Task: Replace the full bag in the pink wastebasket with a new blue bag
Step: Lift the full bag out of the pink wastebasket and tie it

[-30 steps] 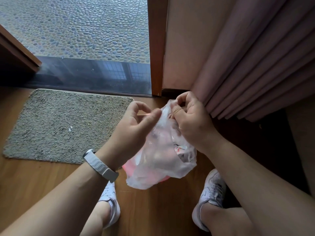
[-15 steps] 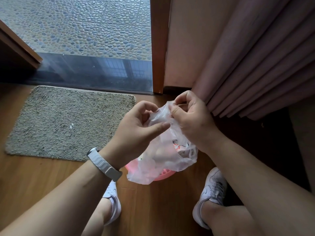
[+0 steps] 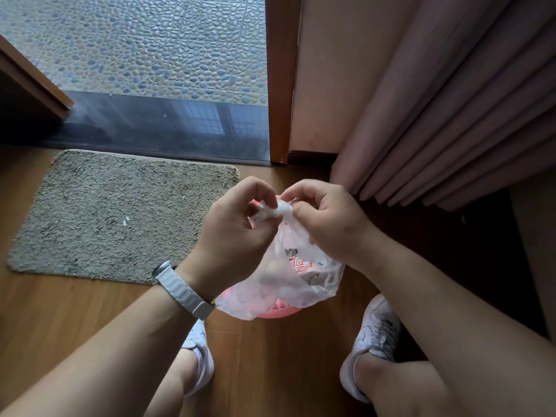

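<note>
my white shoes (image 3: 373, 335) stand on the wood floor (image 3: 90, 320), one on each side of the pink wastebasket (image 3: 278, 313). the full bag (image 3: 288, 281), clear plastic with scraps inside, hangs over the basket and hides most of it. my left hand (image 3: 234, 233), watch (image 3: 183, 291) on its wrist, and my right hand (image 3: 325, 221) both pinch the bag's twisted neck (image 3: 275, 210). beyond lie a grey mat (image 3: 120, 215), a pink curtain (image 3: 451, 115) and the doorway's pebbled paving (image 3: 135, 43).
</note>
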